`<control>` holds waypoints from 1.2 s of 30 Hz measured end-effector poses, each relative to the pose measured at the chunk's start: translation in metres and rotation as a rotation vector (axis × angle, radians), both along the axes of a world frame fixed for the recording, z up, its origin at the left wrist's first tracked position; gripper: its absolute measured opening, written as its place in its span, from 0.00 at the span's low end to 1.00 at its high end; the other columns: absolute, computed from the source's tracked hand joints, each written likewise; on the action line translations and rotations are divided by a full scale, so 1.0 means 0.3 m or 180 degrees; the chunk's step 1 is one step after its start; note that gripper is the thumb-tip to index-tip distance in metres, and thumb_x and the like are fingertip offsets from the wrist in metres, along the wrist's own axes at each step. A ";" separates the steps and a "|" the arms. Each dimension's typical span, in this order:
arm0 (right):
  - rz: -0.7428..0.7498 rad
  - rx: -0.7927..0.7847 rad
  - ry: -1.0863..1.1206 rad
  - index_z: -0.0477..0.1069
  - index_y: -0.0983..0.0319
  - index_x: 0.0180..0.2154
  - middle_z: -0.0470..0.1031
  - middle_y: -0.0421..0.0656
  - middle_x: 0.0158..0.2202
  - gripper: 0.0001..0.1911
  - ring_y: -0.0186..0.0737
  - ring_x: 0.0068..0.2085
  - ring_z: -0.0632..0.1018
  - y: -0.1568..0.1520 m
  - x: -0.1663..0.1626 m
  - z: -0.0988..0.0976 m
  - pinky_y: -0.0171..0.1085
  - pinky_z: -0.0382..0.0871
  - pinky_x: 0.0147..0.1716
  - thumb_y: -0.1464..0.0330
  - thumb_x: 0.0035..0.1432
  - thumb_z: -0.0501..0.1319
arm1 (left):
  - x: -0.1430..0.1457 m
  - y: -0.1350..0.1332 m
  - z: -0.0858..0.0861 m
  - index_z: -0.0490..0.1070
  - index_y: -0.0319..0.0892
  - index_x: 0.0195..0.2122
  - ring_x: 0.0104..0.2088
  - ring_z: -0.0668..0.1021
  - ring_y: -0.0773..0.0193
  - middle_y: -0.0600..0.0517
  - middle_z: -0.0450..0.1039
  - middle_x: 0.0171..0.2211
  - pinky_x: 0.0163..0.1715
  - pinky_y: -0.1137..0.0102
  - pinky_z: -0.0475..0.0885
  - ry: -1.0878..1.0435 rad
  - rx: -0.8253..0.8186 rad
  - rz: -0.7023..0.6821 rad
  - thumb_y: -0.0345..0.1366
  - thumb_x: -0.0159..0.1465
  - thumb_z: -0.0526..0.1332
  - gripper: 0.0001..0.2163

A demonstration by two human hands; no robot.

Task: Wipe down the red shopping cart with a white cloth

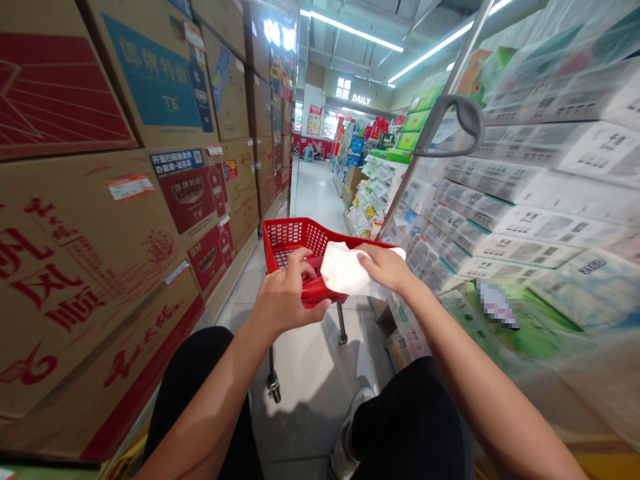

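Note:
A red plastic shopping cart (286, 230) with perforated basket walls stands before my knees. My left hand (283, 293) is curved loosely around its near red edge, fingers over the top and thumb on the near side. A crumpled white tissue or cloth (345, 268) lies over the right part of that edge. My right hand (383, 265) grips this white piece from above, its fingers pressed into it against the cart. Part of the cart's near edge is hidden under the white piece and my hands.
Stacked cardboard cartons (75, 227) form a wall close on the left. At the right, wrapped packs of paper goods (530, 193) are piled behind clear plastic, with a grey handle (455, 127) nearby. A tiled aisle floor (314, 190) runs ahead between shelves.

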State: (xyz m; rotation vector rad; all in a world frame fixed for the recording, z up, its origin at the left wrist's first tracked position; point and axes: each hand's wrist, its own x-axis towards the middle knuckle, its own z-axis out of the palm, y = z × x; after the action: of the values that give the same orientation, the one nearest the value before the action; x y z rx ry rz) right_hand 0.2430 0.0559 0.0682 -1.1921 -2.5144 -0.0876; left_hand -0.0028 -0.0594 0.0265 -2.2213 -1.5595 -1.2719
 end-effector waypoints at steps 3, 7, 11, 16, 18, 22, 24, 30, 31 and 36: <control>-0.0038 0.0146 0.0020 0.70 0.60 0.56 0.77 0.49 0.52 0.25 0.50 0.52 0.77 0.017 0.032 -0.017 0.47 0.68 0.52 0.57 0.71 0.43 | 0.021 0.019 0.013 0.54 0.44 0.62 0.34 0.81 0.54 0.50 0.80 0.35 0.32 0.66 0.69 0.0002 -0.0287 0.0478 0.61 0.58 0.53 0.36; 0.0647 0.0636 0.0172 0.60 0.62 0.65 0.64 0.50 0.66 0.28 0.50 0.66 0.63 -0.078 -0.059 -0.060 0.51 0.57 0.64 0.57 0.70 0.47 | 0.026 0.066 0.013 0.67 0.45 0.49 0.32 0.79 0.51 0.50 0.77 0.28 0.31 0.65 0.64 0.0300 -0.0362 0.1015 0.59 0.61 0.51 0.25; 0.0916 0.0593 0.0148 0.59 0.61 0.66 0.60 0.49 0.68 0.28 0.47 0.68 0.61 -0.108 -0.134 -0.056 0.50 0.55 0.66 0.56 0.70 0.47 | -0.024 0.119 -0.017 0.68 0.45 0.39 0.29 0.77 0.53 0.49 0.74 0.26 0.30 0.65 0.61 0.0312 0.0026 0.0839 0.55 0.64 0.48 0.20; 0.0134 -0.0086 -0.0008 0.69 0.59 0.59 0.73 0.47 0.59 0.28 0.46 0.59 0.73 0.042 -0.067 0.006 0.46 0.65 0.59 0.55 0.72 0.41 | -0.066 0.155 -0.027 0.67 0.45 0.37 0.28 0.76 0.59 0.51 0.74 0.27 0.30 0.66 0.60 0.0005 0.0136 0.0436 0.48 0.67 0.46 0.15; -0.0008 -0.0141 -0.0064 0.69 0.60 0.58 0.73 0.48 0.59 0.28 0.47 0.59 0.73 0.065 -0.060 0.010 0.46 0.65 0.58 0.54 0.72 0.41 | -0.062 0.164 -0.023 0.67 0.45 0.37 0.28 0.76 0.60 0.52 0.74 0.26 0.30 0.67 0.59 -0.0150 0.0125 0.0558 0.46 0.68 0.46 0.15; 0.0439 0.0438 -0.0012 0.63 0.63 0.64 0.66 0.49 0.64 0.28 0.47 0.66 0.65 -0.012 -0.148 -0.023 0.46 0.56 0.65 0.55 0.71 0.46 | -0.047 0.186 -0.026 0.67 0.45 0.37 0.29 0.76 0.60 0.51 0.74 0.27 0.31 0.67 0.58 -0.0294 0.0201 0.0808 0.44 0.69 0.45 0.15; 0.0649 0.0566 0.0014 0.63 0.62 0.64 0.64 0.48 0.65 0.28 0.46 0.66 0.64 -0.057 -0.197 -0.035 0.45 0.55 0.65 0.56 0.71 0.46 | -0.050 0.197 -0.034 0.67 0.44 0.37 0.29 0.75 0.60 0.51 0.74 0.27 0.30 0.67 0.58 -0.0256 0.0266 0.0785 0.45 0.69 0.44 0.15; 0.0123 -0.0187 -0.0257 0.72 0.58 0.56 0.76 0.46 0.56 0.29 0.46 0.56 0.75 0.020 -0.164 0.033 0.41 0.64 0.55 0.52 0.72 0.41 | -0.075 0.203 -0.043 0.66 0.45 0.36 0.29 0.76 0.59 0.50 0.74 0.28 0.31 0.67 0.60 -0.0121 0.0262 0.0390 0.45 0.70 0.43 0.16; -0.0071 -0.0425 -0.0366 0.74 0.59 0.53 0.77 0.47 0.54 0.31 0.48 0.54 0.76 0.050 -0.147 0.049 0.41 0.66 0.52 0.50 0.71 0.40 | -0.075 0.200 -0.042 0.66 0.45 0.36 0.30 0.76 0.59 0.50 0.74 0.28 0.31 0.67 0.61 -0.0124 0.0245 0.0383 0.45 0.70 0.43 0.16; -0.0726 -0.0892 -0.0766 0.78 0.65 0.48 0.78 0.56 0.50 0.40 0.57 0.51 0.78 0.135 -0.148 0.085 0.43 0.69 0.45 0.45 0.68 0.38 | -0.044 0.181 -0.045 0.68 0.44 0.34 0.29 0.76 0.60 0.49 0.75 0.26 0.33 0.67 0.62 -0.0193 0.0394 0.0773 0.41 0.70 0.44 0.16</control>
State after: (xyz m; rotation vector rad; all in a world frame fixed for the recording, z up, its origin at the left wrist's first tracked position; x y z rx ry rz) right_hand 0.1987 0.0964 0.0937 -1.6688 -2.6477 0.0717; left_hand -0.0159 -0.0050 0.0129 -1.8702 -1.6624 -1.3335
